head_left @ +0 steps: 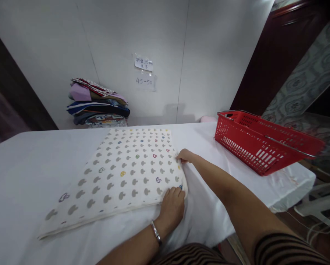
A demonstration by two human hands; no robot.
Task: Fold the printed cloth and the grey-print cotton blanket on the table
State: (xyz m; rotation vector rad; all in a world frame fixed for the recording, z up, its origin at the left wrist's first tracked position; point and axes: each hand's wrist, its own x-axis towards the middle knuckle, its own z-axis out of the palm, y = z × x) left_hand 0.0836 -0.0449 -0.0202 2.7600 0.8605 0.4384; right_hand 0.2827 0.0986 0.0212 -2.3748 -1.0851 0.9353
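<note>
A white cloth (131,173) printed with grey, and a few coloured, mushroom shapes lies folded flat in layers on the table. My left hand (172,206), a silver bracelet on its wrist, has its fingers closed over the near right corner of the cloth. Farther along the same right-hand edge, my right hand (185,156) pinches the cloth between thumb and fingers. Its fingertips are partly hidden. The far end of the cloth lies toward the wall, and its near left corner points toward the table's front.
A white-covered table (27,165) stands against a pale wall. A pile of folded fabrics (98,103) sits at the back left. The red plastic basket (253,143) with wire handles stands on the right. Paper notes (145,73) are taped to the wall.
</note>
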